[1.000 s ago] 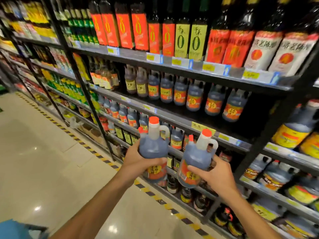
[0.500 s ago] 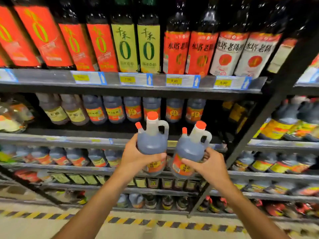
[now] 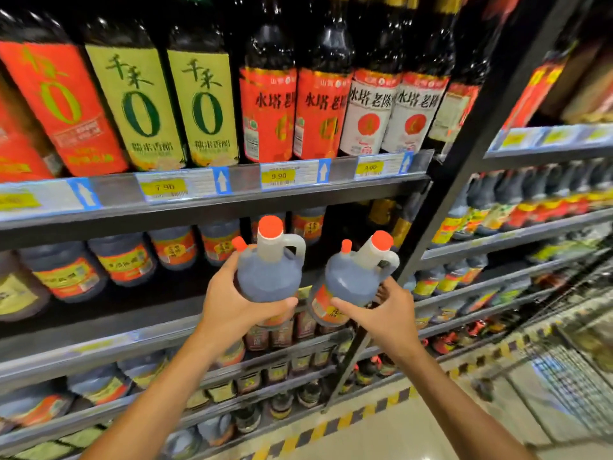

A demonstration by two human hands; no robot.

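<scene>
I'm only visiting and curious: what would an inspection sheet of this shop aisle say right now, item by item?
Surface: middle shelf, dark board, partly bare in front of shelved jugs.
Job's things: left jug upright, right jug with its top leaning right; both dark, orange-capped, held off the shelf.
Clutter: nothing seen.
Grips: left hand grips the left jug's body; right hand grips the right jug low down.
Cables: nothing seen.
Surroundings: tall bottles on the shelf above, price tags, wire cart at right, striped floor tape.
</scene>
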